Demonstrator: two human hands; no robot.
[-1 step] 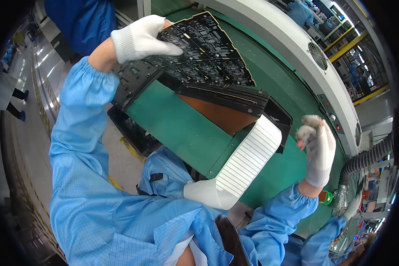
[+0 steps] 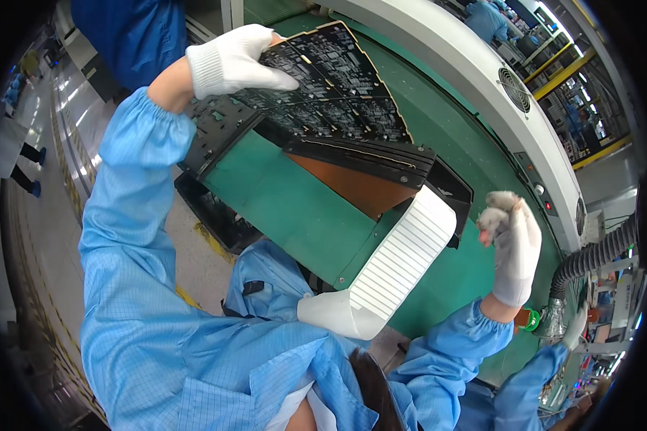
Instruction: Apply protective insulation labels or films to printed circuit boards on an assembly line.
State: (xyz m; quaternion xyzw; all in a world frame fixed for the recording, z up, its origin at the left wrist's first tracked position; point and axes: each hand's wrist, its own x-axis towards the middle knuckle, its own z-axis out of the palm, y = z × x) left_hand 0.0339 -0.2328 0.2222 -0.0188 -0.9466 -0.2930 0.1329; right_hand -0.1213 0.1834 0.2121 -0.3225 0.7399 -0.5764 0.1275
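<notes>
My left hand (image 2: 239, 63), in a white glove, grips the upper left edge of a black printed circuit board panel (image 2: 338, 79). The panel stands tilted, its lower edge behind a black rack (image 2: 359, 152) with a brown face (image 2: 345, 183). Over the green bench at the right, my right hand (image 2: 514, 248) is raised in a white glove, its fingers curled with a pinkish fingertip showing. Whether anything small sits between those fingers is hidden. Between my hands, a white strip of labels (image 2: 402, 258) curves from beside the rack over the bench's near edge.
The green bench top (image 2: 280, 205) reaches toward me. A white machine housing (image 2: 474, 57) with a vent curves along the far side. A black bin (image 2: 216, 215) is below the bench at left. A grey hose (image 2: 597, 258) and another person's blue sleeve (image 2: 532, 381) are at right.
My right hand has shifted slightly left and down. My left hand has moved slightly right with the circuit board panel. The co-worker's sleeve at lower right has shifted a little.
</notes>
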